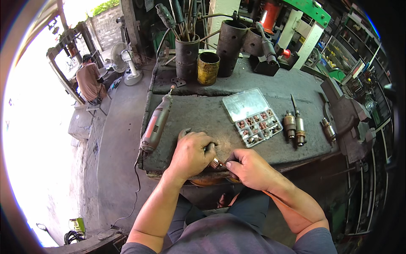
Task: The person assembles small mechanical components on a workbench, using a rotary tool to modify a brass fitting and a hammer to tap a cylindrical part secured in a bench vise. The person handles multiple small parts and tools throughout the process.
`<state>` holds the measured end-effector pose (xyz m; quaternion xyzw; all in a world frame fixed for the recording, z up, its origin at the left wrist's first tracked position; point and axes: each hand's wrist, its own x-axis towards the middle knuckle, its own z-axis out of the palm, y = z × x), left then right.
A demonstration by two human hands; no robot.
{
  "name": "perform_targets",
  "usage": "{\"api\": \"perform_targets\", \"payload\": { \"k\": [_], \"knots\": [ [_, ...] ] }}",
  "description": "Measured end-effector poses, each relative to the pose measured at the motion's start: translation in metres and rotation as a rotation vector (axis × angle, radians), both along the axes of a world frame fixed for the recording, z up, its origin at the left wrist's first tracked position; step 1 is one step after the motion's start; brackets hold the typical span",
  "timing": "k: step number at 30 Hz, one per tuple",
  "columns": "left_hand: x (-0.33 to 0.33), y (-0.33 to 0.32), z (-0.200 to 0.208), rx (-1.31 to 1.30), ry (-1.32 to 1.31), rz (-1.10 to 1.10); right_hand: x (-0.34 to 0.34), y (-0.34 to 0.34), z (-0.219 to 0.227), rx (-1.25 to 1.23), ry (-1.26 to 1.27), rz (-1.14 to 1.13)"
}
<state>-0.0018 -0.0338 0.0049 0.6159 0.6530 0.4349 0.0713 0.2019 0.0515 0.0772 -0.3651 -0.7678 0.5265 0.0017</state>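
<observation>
Close to the bench's front edge, my left hand (192,153) is closed around a small motor armature (215,162), its copper-coloured end showing past the fingers. My right hand (250,169) pinches a narrow orange-brown strip (223,164) against that end. What looks like more of this strip hangs beneath my right forearm. Left of my hands lies a grey rotary tool (157,122) with a small tip. Beyond them sits an open clear plastic case (259,127) of small reddish-brown bits in compartments. Further armatures (300,130) stand or lie on the right.
A bench vise (351,118) is mounted at the right end. Along the back stand dark metal cans (187,55) of tools and a yellow can (208,68). A power cord (137,186) drops off the left side. A seated person (89,80) works near a fan (127,63).
</observation>
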Motion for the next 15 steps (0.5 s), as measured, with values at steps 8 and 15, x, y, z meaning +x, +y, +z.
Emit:
{"api": "perform_targets", "payload": {
  "k": [8,15],
  "knots": [
    [0.0,-0.001,0.0,0.015,-0.019,-0.014,0.002,-0.007,0.002,0.032,0.034,-0.003],
    [0.0,-0.001,0.0,-0.001,-0.018,-0.019,0.003,-0.007,-0.006,0.013,0.03,-0.028]
  ]
}}
